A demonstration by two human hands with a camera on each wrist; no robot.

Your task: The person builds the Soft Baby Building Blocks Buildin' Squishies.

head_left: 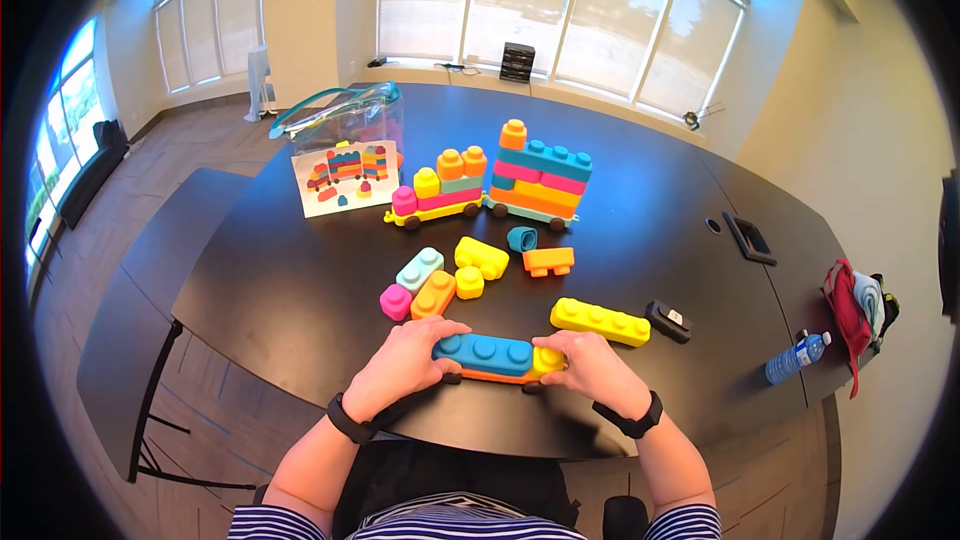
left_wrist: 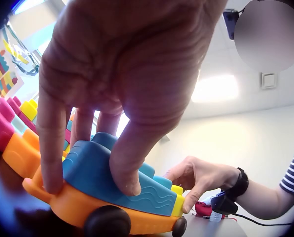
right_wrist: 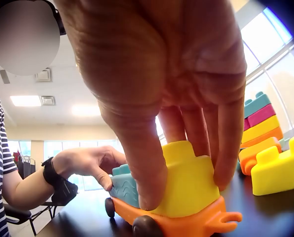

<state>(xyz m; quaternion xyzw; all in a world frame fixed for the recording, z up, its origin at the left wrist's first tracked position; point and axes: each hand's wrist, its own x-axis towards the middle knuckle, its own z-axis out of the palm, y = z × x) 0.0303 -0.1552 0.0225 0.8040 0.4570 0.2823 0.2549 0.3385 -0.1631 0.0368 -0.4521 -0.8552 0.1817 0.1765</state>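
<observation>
An orange wheeled base carries a long blue block and, at its right end, a yellow block. My left hand grips the blue block's left end, thumb on the near side and fingers on the far side. With thumb and fingers, my right hand pinches the yellow block. In the right wrist view the yellow block stands on the base beside the blue one, by the orange hook. Both palms are over the blocks.
Beyond the hands lie a pink block, an orange block, yellow pieces and a long yellow block. Farther back stand two block-laden wagons, a picture card and a clear bag. A bottle stands at right.
</observation>
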